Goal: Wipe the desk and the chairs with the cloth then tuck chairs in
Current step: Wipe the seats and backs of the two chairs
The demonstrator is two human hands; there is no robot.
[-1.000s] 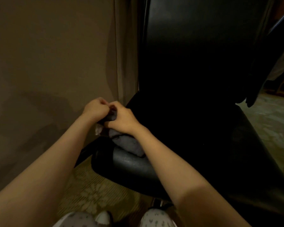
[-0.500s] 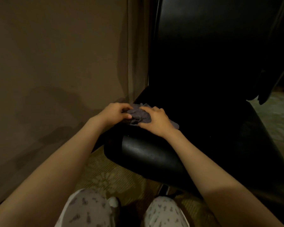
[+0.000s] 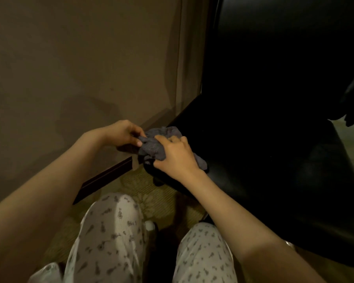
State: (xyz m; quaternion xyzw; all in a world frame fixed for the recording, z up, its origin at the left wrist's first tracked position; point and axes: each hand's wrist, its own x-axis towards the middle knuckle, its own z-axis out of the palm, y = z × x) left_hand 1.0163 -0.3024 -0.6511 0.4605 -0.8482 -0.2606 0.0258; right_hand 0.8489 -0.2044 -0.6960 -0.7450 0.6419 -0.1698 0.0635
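- Chair-wiping step, I judge: the grey cloth (image 3: pixel 151 145) sits bunched on the near corner of the black chair seat (image 3: pixel 253 170).
- The left hand (image 3: pixel 123 133) pinches its end; the right hand (image 3: pixel 176 155) has its grip curled round the bunch.
- Next probably calls for flattening it and sweeping the seat.

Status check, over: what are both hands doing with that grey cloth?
Left hand pinches bunched grey cloth. Right hand grips it too, at the corner of the black padded chair seat. Nothing seen blocking.

No legible text, label, brand, number or sign appears anywhere in this dim head-camera frame.
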